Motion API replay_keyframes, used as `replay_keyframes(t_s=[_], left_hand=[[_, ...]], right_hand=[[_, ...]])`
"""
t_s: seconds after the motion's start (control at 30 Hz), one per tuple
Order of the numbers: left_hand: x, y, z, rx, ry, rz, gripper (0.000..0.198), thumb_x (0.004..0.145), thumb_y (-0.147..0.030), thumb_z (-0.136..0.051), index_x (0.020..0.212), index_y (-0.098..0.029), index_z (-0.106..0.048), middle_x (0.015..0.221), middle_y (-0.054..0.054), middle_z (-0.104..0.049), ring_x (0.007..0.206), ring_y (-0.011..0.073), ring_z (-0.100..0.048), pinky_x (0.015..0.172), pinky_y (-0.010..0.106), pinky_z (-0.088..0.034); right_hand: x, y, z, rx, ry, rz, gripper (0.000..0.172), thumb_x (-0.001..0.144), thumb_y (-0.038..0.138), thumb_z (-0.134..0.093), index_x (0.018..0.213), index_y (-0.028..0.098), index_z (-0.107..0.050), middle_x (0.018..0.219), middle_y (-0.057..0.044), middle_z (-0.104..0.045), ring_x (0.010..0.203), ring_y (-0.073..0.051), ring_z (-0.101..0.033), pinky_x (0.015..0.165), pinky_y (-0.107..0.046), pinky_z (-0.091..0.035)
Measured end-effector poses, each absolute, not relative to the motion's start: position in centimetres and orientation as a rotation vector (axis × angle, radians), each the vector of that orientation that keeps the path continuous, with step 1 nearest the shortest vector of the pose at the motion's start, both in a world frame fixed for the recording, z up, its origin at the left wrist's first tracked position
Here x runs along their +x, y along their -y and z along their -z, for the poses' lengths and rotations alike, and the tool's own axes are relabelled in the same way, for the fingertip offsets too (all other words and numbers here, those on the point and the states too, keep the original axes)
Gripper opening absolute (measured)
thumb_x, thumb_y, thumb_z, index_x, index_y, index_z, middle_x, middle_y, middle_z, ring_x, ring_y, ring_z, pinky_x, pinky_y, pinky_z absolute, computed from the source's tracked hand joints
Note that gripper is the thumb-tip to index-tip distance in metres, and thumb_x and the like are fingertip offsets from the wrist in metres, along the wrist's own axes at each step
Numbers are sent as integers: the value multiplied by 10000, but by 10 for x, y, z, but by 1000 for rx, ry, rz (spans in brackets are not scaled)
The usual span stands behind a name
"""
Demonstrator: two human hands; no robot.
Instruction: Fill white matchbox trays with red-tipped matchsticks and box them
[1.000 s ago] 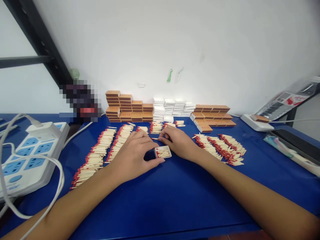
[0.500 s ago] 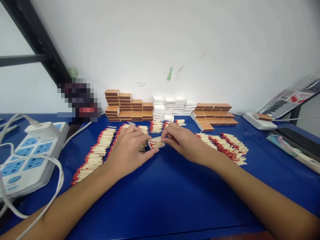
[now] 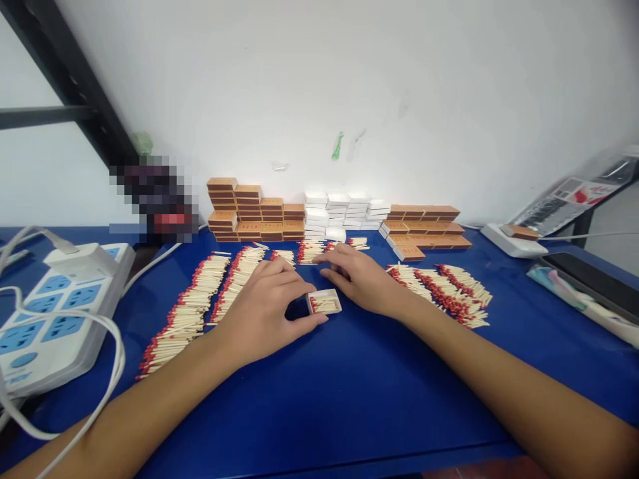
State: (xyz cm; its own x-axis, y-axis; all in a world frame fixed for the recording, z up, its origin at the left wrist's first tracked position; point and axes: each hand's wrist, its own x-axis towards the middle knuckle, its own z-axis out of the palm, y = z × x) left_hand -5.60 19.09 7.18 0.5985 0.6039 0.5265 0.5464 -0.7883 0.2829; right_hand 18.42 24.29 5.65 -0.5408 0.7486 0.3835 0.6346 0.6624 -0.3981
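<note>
My left hand (image 3: pixel 272 299) grips a white matchbox tray (image 3: pixel 337 303) by its left end, thumb at the near side and fingers at the far side. Red-tipped matches (image 3: pixel 324 305) lie inside the tray, leaving part of its floor bare. Beyond it, my right hand (image 3: pixel 357 276) hovers with thumb and fingers apart and nothing seen between them. Its fingertips are at the near edge of a small match pile (image 3: pixel 310 251); whether they touch it I cannot tell. More matches behind that hand are partly hidden.
Long match rows (image 3: pixel 184 313) lie at left, and more matches (image 3: pixel 454 293) at right. Brown matchboxes (image 3: pixel 272 229) and white trays (image 3: pixel 315 219) stand stacked along the wall, with further brown matchboxes (image 3: pixel 429 239) beside them. A power strip (image 3: pixel 60 313) with cables is at far left, a phone (image 3: pixel 594 283) at right.
The tray has come nearer and slightly right in my left hand, now lying flatter. My right hand has left the tray's edge and reached toward the match pile, its fingers spreading.
</note>
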Motion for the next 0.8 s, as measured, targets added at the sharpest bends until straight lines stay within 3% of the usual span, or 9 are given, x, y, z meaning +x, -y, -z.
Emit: replay_keyframes(t_s=[0.23, 0.43, 0.8], left_hand=[[-56, -193, -70, 2735, -1023, -969, 302, 886, -408, -832, 1068, -176, -766, 909, 41, -759, 985, 259, -617, 919, 462, -493], [-56, -193, -70, 2738, -1034, -970, 305, 892, -414, -826, 1068, -172, -766, 900, 42, -754, 975, 258, -620, 902, 457, -490], [-60, -196, -69, 2738, -1065, -988, 292, 892, -430, -821, 1046, -186, -781, 874, 42, -753, 926, 250, -605, 894, 446, -496]], right_hand=[[181, -248, -52, -1137, 2408, -230, 240, 1051, 217, -550, 1229, 226, -709, 989, -65, -567, 899, -228, -585, 783, -347, -464], [181, -250, -50, -1127, 2328, -324, 56, 1013, 207, -632, 991, 216, -682, 921, -24, -570, 799, -177, -556, 715, -299, -424], [189, -237, -74, -1144, 2328, -314, 105, 1027, 218, -596, 925, 210, -619, 925, -40, -607, 826, -191, -557, 728, -307, -421]])
